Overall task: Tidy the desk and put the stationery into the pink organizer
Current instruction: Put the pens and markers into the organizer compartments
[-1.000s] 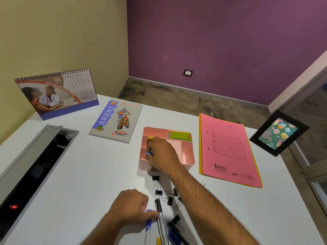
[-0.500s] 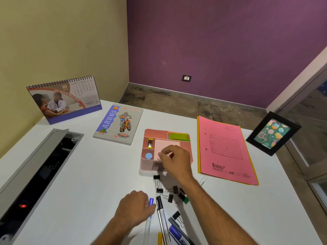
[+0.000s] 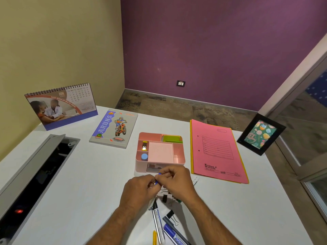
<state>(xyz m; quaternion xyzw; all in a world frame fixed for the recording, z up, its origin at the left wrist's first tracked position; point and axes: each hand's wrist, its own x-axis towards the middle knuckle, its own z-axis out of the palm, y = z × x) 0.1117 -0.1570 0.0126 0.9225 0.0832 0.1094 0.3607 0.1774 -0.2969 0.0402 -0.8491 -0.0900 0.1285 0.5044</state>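
Observation:
The pink organizer (image 3: 178,158) stands mid-desk, holding a blue round item (image 3: 144,156), a small yellow item (image 3: 144,145) and green sticky notes (image 3: 171,138). Just in front of it my left hand (image 3: 137,190) and my right hand (image 3: 177,183) meet, both pinching a blue-capped pen (image 3: 158,178) between the fingertips; most of the pen is hidden. Black binder clips (image 3: 165,198) lie under and behind my hands. Several pens and markers (image 3: 159,225) lie at the near edge, beside another clip (image 3: 170,214).
A pink file folder (image 3: 217,151) lies right of the organizer, a framed card (image 3: 261,134) beyond it. A notebook (image 3: 115,129) and a desk calendar (image 3: 61,106) sit at the far left. An open cable tray (image 3: 35,172) runs along the left side.
My right hand drew back from the organizer toward me. My left hand lifted the blue-capped pen off the desk, and both hands now meet on it.

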